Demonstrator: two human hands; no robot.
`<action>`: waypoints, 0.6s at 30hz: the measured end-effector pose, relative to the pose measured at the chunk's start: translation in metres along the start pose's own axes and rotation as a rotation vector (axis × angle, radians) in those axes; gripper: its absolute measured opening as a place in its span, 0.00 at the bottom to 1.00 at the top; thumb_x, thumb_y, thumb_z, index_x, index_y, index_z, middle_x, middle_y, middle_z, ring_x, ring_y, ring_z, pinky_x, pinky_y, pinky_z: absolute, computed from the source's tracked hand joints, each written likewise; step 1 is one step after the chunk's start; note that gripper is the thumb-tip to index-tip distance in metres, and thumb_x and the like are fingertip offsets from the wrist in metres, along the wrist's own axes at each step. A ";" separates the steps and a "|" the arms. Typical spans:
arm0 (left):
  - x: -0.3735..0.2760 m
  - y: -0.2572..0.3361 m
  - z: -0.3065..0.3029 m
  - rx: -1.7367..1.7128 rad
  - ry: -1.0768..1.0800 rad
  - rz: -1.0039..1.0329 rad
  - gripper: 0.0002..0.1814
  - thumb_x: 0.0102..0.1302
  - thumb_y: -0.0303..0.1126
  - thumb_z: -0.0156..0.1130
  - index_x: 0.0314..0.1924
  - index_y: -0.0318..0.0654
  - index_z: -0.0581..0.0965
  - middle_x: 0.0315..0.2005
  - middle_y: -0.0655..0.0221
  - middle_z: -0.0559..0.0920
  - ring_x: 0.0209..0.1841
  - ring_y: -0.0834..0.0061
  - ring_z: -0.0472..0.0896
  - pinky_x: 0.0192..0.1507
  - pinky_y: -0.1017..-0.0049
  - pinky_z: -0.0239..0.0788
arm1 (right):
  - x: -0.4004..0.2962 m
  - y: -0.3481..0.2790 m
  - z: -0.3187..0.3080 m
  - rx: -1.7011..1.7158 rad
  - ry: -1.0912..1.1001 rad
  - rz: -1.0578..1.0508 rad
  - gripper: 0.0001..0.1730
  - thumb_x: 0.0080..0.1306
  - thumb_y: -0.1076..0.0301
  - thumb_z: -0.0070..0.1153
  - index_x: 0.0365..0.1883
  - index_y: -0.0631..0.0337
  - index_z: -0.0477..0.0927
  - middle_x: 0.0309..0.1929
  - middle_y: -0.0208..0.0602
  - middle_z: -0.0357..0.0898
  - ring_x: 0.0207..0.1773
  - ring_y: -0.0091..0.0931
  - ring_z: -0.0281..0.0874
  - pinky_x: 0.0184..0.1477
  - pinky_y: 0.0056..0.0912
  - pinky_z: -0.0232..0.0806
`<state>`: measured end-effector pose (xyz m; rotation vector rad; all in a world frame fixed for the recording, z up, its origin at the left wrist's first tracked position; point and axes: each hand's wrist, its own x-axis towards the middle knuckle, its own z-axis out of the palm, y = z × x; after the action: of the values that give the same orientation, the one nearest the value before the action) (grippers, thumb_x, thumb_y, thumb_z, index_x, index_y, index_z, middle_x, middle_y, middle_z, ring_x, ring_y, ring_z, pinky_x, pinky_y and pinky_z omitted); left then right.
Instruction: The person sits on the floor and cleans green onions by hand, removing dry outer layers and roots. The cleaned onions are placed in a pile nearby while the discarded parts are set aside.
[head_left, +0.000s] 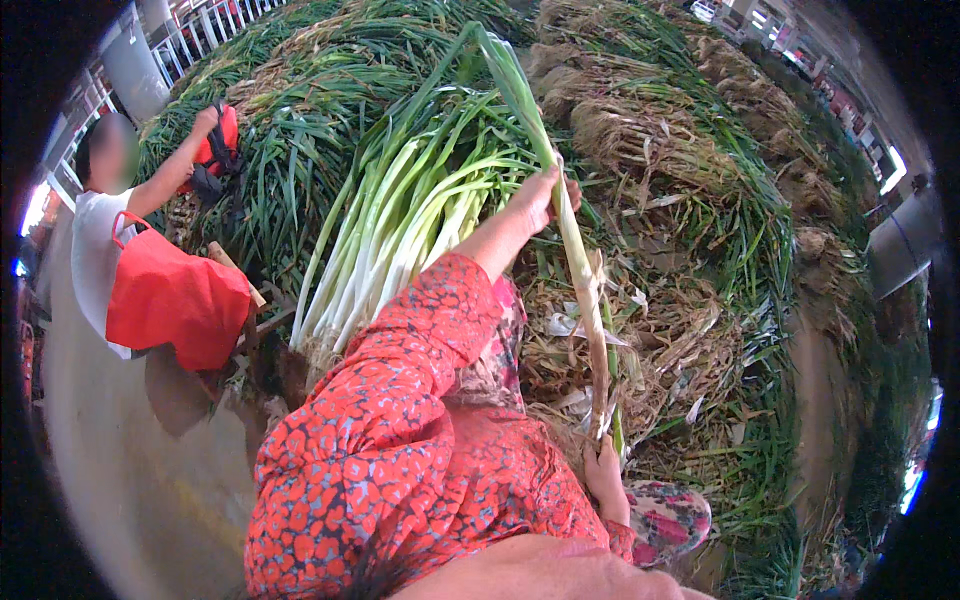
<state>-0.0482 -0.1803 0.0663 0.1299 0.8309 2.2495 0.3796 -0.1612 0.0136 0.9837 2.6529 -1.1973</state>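
My left hand (546, 201) is closed around the upper shaft of a long green onion (577, 259), just below its green leaves, which bend over at the top. The stalk slants down toward my lap, its lower part brown with dry outer skin. My right hand (604, 469) is at the root end, fingers on the stalk's base; a green leaf strip hangs beside it. Left of my left arm lies a large pile of green onions (390, 225) with bare white shafts and green tops.
Loose dry husks and leaf scraps (667, 360) cover the ground at right. Untrimmed green onion bundles (660, 142) with brown roots lie in rows beyond. At left a person (161, 180) in a white top holds a red and black item (217, 142), beside a red cloth (176, 289).
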 end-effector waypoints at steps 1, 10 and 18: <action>-0.004 -0.010 0.000 -0.017 0.008 -0.019 0.14 0.65 0.42 0.44 0.38 0.37 0.65 0.25 0.60 0.75 0.29 0.62 0.77 0.35 0.60 0.73 | 0.008 0.010 0.001 -0.074 -0.049 0.040 0.22 0.61 0.64 0.45 0.50 0.69 0.63 0.43 0.56 0.69 0.49 0.46 0.66 0.50 0.39 0.59; -0.046 -0.057 0.045 0.272 -0.248 -0.156 0.18 0.63 0.37 0.47 0.49 0.38 0.59 0.23 0.64 0.75 0.23 0.72 0.75 0.27 0.70 0.72 | 0.144 -0.076 -0.052 0.265 0.449 -0.354 0.16 0.61 0.67 0.47 0.45 0.66 0.70 0.43 0.48 0.71 0.46 0.35 0.69 0.48 0.34 0.61; -0.070 -0.101 0.068 0.373 -0.237 -0.302 0.12 0.57 0.38 0.55 0.34 0.36 0.72 0.24 0.69 0.75 0.24 0.76 0.73 0.25 0.77 0.65 | 0.214 -0.160 -0.087 0.439 0.234 -0.279 0.23 0.63 0.62 0.47 0.49 0.73 0.67 0.42 0.43 0.73 0.44 0.28 0.71 0.47 0.26 0.62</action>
<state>0.0855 -0.1373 0.0697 0.4084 1.0539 1.7422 0.1338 -0.0668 0.1117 0.8641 2.8407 -1.8950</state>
